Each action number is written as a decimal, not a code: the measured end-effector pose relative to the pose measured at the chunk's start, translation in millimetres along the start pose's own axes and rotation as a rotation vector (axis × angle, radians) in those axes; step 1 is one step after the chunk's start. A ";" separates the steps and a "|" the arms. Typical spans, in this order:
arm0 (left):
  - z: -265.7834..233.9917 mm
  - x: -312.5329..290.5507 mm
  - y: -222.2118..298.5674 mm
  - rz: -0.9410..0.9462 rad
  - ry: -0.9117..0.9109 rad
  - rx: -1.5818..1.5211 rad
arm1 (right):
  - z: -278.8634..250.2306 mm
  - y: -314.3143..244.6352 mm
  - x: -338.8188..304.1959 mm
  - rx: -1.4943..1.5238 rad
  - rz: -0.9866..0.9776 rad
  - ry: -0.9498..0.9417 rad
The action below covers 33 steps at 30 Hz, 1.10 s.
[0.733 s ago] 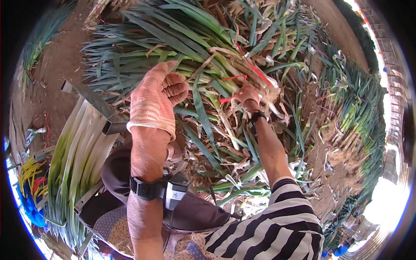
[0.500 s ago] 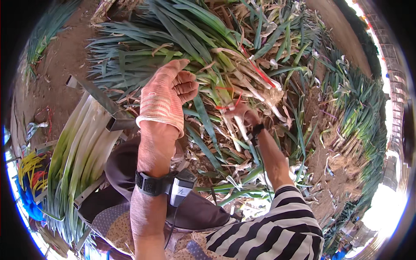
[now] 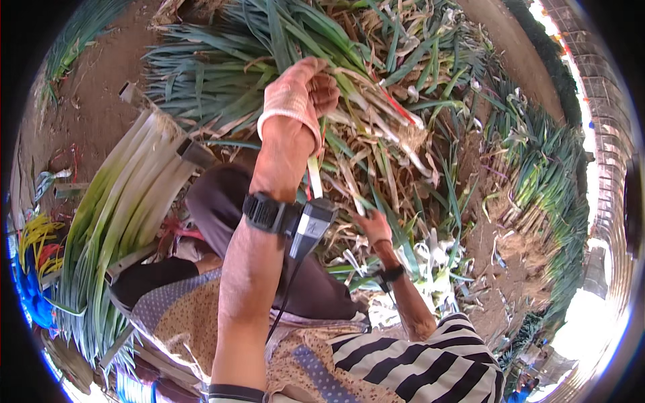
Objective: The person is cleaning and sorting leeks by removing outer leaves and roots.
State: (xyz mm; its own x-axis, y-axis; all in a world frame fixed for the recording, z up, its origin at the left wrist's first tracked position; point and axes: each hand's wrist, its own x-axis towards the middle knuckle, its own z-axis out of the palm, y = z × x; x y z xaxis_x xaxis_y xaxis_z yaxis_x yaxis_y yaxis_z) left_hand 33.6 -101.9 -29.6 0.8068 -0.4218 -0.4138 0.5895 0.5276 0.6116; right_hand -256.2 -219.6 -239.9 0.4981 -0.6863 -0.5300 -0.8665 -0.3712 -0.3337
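Note:
My left hand (image 3: 302, 94), in a pale reddish glove, is closed in front of the leek pile. Green leaves rise just above it, and a white leek stalk (image 3: 314, 176) comes out below its wrist, so it appears to grip that leek; the palm side is hidden. Lower and to the right, my bare right hand (image 3: 374, 227) has its fingers pinched together at the end of a pale strip (image 3: 357, 203), perhaps a leek sheath. Beyond both hands lie loose leeks (image 3: 386, 117) with dry outer leaves and a red tie.
Cleaned leeks (image 3: 134, 181) rest across a metal frame (image 3: 195, 153) at left. Yellow and red ties (image 3: 41, 242) hang beside blue plastic (image 3: 33, 292). More leeks (image 3: 544, 195) line the right side on bare soil. Peeled leaves (image 3: 430, 258) litter the ground near my right hand.
My left hand has moved right and slightly farther away. My right hand has drawn back toward me, leaving the red-tied stalks it was touching. The view has shifted a little.

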 end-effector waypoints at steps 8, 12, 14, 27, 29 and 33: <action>-44.0 -17.1 25.9 0.025 0.111 -0.071 | 74.6 -100.8 65.7 0.186 -0.084 -0.071; -57.7 -17.9 43.5 0.055 0.188 -0.055 | 110.1 -131.7 81.0 0.149 -0.059 -0.166; -51.3 -14.4 44.1 0.047 0.155 -0.081 | 119.1 -119.1 104.2 0.205 0.088 -0.094; -37.1 -17.3 30.9 0.014 0.098 -0.124 | -112.9 31.7 -95.2 0.451 -0.025 0.032; -26.6 -24.9 27.8 0.011 0.060 -0.069 | -152.3 42.6 -140.5 0.446 0.190 0.129; -17.6 -30.8 8.0 -0.008 -0.106 0.002 | -184.7 43.2 -199.3 0.562 0.095 0.231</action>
State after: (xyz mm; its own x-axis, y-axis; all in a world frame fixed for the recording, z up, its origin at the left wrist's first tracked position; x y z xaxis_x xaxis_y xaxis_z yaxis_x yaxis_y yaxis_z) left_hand 14.2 -71.7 -23.8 0.7930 -0.5019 -0.3453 0.5961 0.5222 0.6099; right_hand -398.9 -214.3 -4.7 0.3456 -0.8413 -0.4157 -0.7259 0.0411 -0.6866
